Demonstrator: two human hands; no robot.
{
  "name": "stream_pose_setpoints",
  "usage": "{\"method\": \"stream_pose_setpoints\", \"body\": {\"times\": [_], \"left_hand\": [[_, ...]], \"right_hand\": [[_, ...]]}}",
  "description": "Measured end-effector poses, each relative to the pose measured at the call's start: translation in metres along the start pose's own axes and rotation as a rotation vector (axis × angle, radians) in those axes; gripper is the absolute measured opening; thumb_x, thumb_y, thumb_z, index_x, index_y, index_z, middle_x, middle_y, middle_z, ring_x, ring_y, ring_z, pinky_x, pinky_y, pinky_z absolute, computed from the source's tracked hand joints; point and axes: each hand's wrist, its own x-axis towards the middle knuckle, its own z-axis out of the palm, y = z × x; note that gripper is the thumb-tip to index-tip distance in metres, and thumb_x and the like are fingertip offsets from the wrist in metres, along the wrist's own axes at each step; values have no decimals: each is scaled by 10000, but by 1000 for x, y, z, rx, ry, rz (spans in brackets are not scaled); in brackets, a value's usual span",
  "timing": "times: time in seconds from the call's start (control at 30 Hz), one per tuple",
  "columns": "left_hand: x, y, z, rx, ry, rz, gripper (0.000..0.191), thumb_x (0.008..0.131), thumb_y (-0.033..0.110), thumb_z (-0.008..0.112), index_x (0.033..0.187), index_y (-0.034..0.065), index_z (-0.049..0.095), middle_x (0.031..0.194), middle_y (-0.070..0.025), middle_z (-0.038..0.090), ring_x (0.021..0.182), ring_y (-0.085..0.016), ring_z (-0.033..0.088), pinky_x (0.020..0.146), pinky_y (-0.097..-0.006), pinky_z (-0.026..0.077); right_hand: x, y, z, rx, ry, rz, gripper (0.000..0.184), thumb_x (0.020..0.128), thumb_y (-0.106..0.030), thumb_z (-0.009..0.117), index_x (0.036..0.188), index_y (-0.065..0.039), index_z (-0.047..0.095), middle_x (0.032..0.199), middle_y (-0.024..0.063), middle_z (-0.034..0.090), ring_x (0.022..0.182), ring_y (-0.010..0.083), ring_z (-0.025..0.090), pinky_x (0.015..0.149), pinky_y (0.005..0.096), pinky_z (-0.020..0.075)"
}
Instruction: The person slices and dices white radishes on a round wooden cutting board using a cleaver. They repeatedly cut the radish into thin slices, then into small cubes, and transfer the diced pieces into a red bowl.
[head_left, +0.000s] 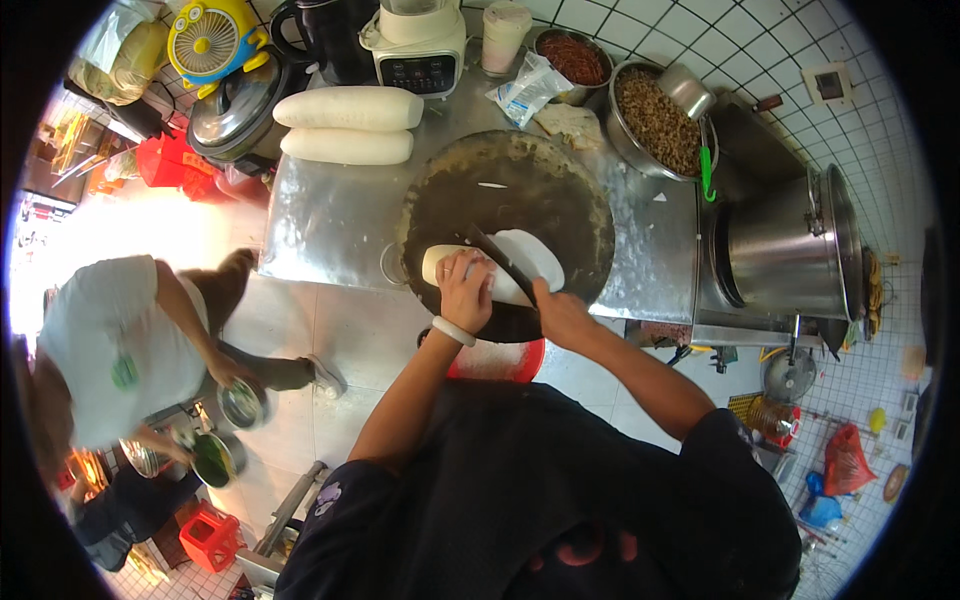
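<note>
On a round, dark chopping block (517, 191), a peeled white radish (437, 262) lies crosswise. My left hand (466, 289), with a pale bangle at its wrist, presses the radish from above with curled fingers. A dark-bladed cleaver (499, 253) is gripped by its handle in my right hand (564, 319). Its blade stands at a slant just right of my left fingers, against the radish. Thin white radish slices (536, 259) overlap to the right of the blade. A sliver of radish (492, 184) lies farther back on the block. The cleaver's handle is mostly hidden.
Two whole white radishes (349, 109) lie at the table's back left, before a blender (420, 56). A bowl of brown minced filling (652, 120) stands back right, near a large steel pot (787, 244). A red basin (499, 361) sits below. A co-worker (127, 337) carries bowls at left.
</note>
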Motion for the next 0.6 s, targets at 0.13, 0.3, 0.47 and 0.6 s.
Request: {"method": "stream_pose_setpoints", "body": {"times": [0.13,0.3,0.47,0.6], "left_hand": [[1,4,-6,23,26,-45,243,653,4,590,880,88,611,1048,-129,535,1030,-346,476,908,-442,319],[3,8,-2,-35,21,-44,245,657,4,614,889,82,611,1025,-130,528,1022,-348,478,907,-452,335],[-6,1,-3,-48,64,-65,225,670,1,635,883,64,605,995,-132,525,1017,-359,473,897,-448,368],[-2,0,-5,-18,82,-70,209,678,-10,626,874,61,606,979,-131,537,1017,-358,479,897,-447,371]], "right_hand": [[-44,-35,-73,118,-137,53,224,803,14,431,1000,14,324,693,302,585,673,490,580,616,567,441],[-17,-12,-2,56,-64,10,235,789,14,458,984,12,326,708,308,587,675,490,580,581,562,441],[-10,-14,-20,75,-56,1,220,798,11,443,990,18,334,716,316,585,699,499,573,596,563,435],[-40,-42,-62,79,-148,53,203,805,23,423,987,15,332,706,306,580,721,502,571,632,567,432]]}}
